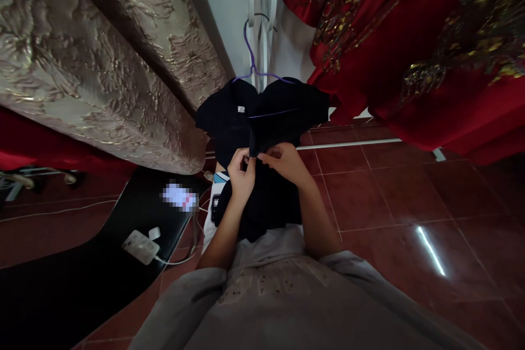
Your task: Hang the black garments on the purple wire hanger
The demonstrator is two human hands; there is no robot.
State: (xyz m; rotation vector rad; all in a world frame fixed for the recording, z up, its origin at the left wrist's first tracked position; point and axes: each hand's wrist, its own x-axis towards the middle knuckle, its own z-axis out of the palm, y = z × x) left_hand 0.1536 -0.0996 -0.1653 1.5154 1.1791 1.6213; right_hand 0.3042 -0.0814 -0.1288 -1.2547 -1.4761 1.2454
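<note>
A black shirt (229,115) hangs open at the neck on a purple wire hanger (253,60), with a small white label inside its collar area. The hanger's hook goes round a white stand ahead of me. My left hand (241,172) pinches the front edge of the shirt between thumb and fingers. Close beside it, my right hand (285,161) has its fingertips closed on the same edge. The lower part of the dark cloth falls across my lap. What lies right between my fingertips is too small to make out.
To my left a black seat (123,202) carries a lit phone (179,197), a white power bank (140,246) and a cable. Beige patterned drapery (135,65) hangs at left, red sequined garments (389,27) at right. A white rail (353,144) runs low over the red tiled floor (381,191).
</note>
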